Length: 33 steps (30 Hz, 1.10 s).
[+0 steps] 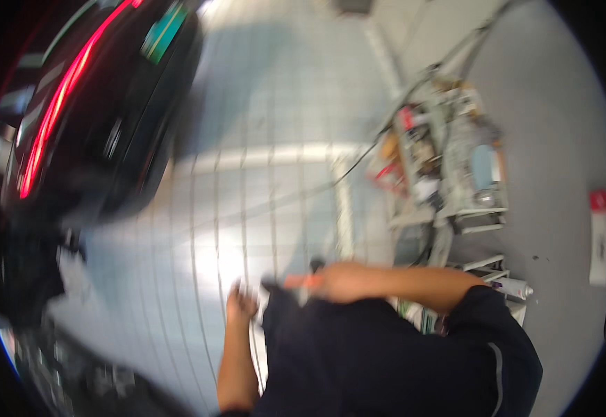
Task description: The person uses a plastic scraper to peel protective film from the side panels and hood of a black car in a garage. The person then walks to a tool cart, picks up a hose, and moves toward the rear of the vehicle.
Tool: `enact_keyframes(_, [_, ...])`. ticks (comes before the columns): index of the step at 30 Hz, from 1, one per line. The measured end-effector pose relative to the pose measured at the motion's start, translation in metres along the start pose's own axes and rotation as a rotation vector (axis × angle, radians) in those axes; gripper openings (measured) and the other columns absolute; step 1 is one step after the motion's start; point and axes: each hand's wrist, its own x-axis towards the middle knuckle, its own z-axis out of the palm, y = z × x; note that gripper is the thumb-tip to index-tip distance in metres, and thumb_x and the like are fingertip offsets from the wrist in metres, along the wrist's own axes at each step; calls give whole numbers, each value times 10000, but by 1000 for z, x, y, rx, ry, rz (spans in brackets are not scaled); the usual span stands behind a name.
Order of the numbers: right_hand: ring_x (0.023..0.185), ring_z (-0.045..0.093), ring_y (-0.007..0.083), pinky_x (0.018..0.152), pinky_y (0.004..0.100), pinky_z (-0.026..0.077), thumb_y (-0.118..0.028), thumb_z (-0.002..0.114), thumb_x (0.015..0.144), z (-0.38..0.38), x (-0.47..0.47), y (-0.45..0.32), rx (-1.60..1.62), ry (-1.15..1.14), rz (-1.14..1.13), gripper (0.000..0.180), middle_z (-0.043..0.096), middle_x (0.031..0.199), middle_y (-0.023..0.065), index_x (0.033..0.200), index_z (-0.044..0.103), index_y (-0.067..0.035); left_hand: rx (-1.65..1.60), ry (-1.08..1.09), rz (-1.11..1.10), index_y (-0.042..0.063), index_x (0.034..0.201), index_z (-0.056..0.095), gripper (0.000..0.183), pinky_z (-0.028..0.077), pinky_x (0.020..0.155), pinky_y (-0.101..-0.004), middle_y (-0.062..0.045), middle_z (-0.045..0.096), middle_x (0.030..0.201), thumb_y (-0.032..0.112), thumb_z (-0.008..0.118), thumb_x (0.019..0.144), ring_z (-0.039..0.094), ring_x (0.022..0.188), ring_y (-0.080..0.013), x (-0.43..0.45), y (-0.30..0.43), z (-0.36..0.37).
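My right hand [340, 282] is closed around an orange tool [296, 281] in front of my dark shirt. Dark parts show near the tool, but motion blur hides its exact kind. To the left of it, my left hand [242, 302] hangs over the tiled floor with its fingers partly curled. Blur keeps me from seeing whether anything is in that hand.
A dark car [125, 109] with a lit red tail-light strip stands at upper left. On the right, shelved carts [441, 208] hold assorted supplies. A black cable [357, 166] crosses the floor. Beside my right arm lies a spray can [511, 287].
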Motion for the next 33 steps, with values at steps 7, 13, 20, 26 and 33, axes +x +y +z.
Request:
enact_keyframes(7, [1081, 679, 452, 928, 549, 523, -553, 479, 1058, 10, 55, -17, 158, 292, -91, 589, 698, 1127, 301, 1200, 658, -9, 355, -381, 62, 117, 1364, 620, 472, 505, 830, -408, -85, 705, 1200, 459, 526, 1053, 671, 1039, -262, -79, -23, 71])
enact_keyframes(13, [1011, 677, 483, 883, 562, 541, -597, 511, 1030, 48, 66, -48, 293, 576, -23, 613, 667, 1145, 270, 1246, 678, -48, 284, -590, 332, 110, 1434, 575, 534, 428, 1082, -446, -68, 654, 1398, 494, 486, 1073, 599, 1295, -249, -99, -45, 111])
enact_keyframes(20, [1155, 690, 314, 983, 440, 523, -456, 563, 1070, 82, 47, -47, 683, 420, -61, 611, 725, 1233, 204, 1512, 503, -40, 537, -572, 314, 114, 1619, 298, 769, 376, 1146, -532, -195, 509, 1545, 477, 599, 1012, 533, 1381, -382, -148, -69, 77])
enact_keyframes(26, [1410, 469, 301, 1198, 439, 342, -596, 353, 1108, 102, 44, -98, 978, 423, -194, 715, 583, 1451, 195, 1529, 494, -35, 112, -650, 221, 40, 1462, 494, 535, 408, 1134, -508, -105, 548, 1469, 410, 550, 1080, 516, 1369, -296, -189, -105, 92])
enact_keyframes(33, [1530, 328, 442, 1266, 542, 232, -838, 220, 992, 78, 6, -115, 1726, 158, -368, 1088, 382, 1609, 331, 1607, 324, 53, 131, -410, 482, 44, 1106, 554, 495, 489, 653, -372, -44, 533, 757, 537, 546, 1068, 456, 571, -158, -221, -78, 52])
